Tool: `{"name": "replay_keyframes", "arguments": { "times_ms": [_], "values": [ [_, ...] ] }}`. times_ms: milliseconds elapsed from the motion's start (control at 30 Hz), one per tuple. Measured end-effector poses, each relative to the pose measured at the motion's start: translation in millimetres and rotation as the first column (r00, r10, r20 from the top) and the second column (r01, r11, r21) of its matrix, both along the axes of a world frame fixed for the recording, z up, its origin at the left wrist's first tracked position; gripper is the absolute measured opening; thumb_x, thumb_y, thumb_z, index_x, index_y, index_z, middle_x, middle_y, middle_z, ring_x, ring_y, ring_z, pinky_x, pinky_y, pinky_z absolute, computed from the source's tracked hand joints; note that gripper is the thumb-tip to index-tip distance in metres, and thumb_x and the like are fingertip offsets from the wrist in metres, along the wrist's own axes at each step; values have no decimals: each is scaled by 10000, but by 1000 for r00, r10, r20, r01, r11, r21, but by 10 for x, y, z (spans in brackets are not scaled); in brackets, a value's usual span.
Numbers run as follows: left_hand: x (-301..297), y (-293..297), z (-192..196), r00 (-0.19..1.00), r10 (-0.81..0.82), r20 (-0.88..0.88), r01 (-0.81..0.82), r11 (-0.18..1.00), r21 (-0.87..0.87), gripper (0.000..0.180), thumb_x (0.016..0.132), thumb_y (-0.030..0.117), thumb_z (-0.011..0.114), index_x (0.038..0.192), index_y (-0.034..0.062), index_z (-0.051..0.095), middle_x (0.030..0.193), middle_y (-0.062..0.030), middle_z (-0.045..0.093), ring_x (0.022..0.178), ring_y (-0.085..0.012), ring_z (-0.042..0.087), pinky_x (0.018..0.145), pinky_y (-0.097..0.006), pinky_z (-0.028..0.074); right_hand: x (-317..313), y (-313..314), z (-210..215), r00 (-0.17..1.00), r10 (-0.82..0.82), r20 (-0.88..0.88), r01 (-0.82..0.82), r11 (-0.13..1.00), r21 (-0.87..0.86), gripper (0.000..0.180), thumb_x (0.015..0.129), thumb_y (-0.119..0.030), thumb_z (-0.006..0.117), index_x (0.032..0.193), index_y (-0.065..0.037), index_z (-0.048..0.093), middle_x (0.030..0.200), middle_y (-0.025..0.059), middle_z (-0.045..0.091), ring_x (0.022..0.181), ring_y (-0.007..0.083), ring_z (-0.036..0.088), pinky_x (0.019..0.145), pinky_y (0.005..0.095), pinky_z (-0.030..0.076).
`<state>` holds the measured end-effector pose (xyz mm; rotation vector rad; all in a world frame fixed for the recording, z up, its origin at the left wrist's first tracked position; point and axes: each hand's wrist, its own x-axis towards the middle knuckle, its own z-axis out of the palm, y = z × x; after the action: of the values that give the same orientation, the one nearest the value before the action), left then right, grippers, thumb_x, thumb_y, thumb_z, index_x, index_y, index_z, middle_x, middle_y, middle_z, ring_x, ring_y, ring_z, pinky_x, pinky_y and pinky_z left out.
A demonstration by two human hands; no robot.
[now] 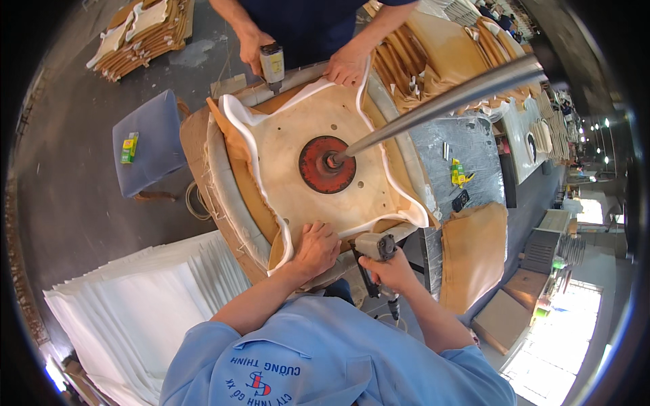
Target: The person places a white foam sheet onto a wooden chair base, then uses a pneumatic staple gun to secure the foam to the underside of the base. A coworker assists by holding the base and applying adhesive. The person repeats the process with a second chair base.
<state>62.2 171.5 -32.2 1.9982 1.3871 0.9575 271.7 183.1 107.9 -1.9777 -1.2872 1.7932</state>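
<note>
An upside-down chair seat lies in front of me, its pale wooden board (284, 149) facing up with white padding (252, 152) and a tan cover (238, 150) around its edges. A red round pad (317, 177) on a metal pole (433, 101) presses on the board's middle. My left hand (315, 252) is closed at the near edge, fingers curled over the tan cover and padding. In my right hand (394, 272) is a grey staple gun (376, 246), its nose at the seat's near right edge. Opposite, a co-worker holds another staple gun (273, 66) and presses the far edge with a hand (347, 65).
A blue upholstered seat (149, 143) with a small green box stands left. White sheets (145, 291) are stacked at lower left. Right, a plastic-covered table (467, 152) bears a yellow-green box, a dark device and tan covers (474, 254). The pole slants across the upper right.
</note>
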Motion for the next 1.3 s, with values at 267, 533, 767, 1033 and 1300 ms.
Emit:
{"name": "replay_keyframes", "arguments": {
  "times_ms": [267,533,767,1033,1300],
  "values": [
    [33,12,49,1000,17,-15,-18,998,-61,36,840,136,759,842,121,726,986,-70,637,1031,-305,594,883,-459,433,-215,-42,-164,991,47,123,-47,999,3,236,971,-233,838,992,-21,735,658,2,640,531,105,599,503,312,469],
    [-135,90,298,971,-178,-162,125,948,-293,91,866,132,756,942,82,761,1029,-119,651,1091,-339,609,943,-487,492,-250,17,-308,963,141,229,-177,974,144,377,918,-351,858,1043,-12,753,717,91,730,583,180,695,600,371,550],
    [155,462,382,989,-147,-29,140,976,-168,240,868,238,825,1007,54,758,1158,-155,656,1196,-394,603,1040,-512,503,204,-235,-117,981,-194,18,191,975,115,290,938,-247,877,1098,-43,747,752,14,709,612,120,671,554,302,521],
    [713,672,214,973,-190,-133,174,977,-123,428,866,380,866,1080,21,771,1465,-170,578,1577,-435,346,1327,-590,254,743,28,-137,974,-221,-57,228,953,199,269,969,-222,857,1129,-35,751,765,-1,681,559,108,623,512,297,485],
    [752,733,84,967,-217,-134,207,975,-85,330,884,396,842,994,85,846,1592,-102,552,1647,-407,271,1360,-593,176,728,354,-53,994,-70,80,64,994,84,308,955,-253,866,1136,-26,766,732,3,673,550,101,613,514,298,483]
  ]
}}
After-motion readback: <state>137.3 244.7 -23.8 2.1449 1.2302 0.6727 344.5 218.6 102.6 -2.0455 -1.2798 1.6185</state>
